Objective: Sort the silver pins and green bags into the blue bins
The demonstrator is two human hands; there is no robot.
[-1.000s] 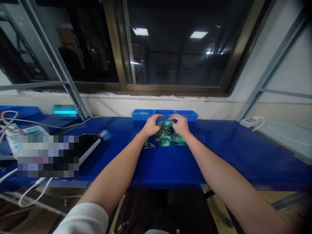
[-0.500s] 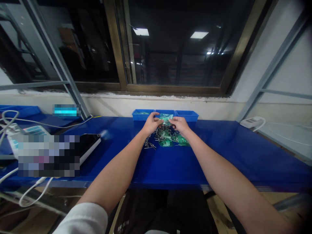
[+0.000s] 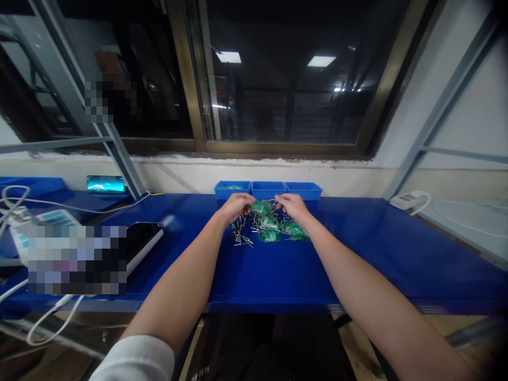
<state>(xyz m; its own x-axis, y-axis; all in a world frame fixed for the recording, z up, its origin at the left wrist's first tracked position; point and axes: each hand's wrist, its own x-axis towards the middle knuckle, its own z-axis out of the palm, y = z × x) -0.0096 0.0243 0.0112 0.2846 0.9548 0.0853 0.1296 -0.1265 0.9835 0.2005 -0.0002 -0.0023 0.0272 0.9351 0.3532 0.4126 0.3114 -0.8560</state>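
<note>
My left hand (image 3: 237, 207) is closed on the left edge of a small green bag (image 3: 260, 207), held above a pile of metal pins (image 3: 242, 233). To the right of that bag, my right hand (image 3: 291, 206) has its thumb and fingertips pressed together over the pile; whatever they may hold is too small to make out. Two more green bags, a middle one (image 3: 270, 233) and a right one (image 3: 294, 230), lie among the pins on the blue table (image 3: 254, 275).
Three joined blue bins (image 3: 268, 189) stand behind the pile against the wall. At the left are a lit phone (image 3: 105, 183), white cables and a dark-topped device (image 3: 146, 233). A white power strip (image 3: 408, 199) lies at the right edge.
The green bag, stretched between both hands before, is now in my left hand only, lower and further left. My right hand has come off it and the hands are further apart.
</note>
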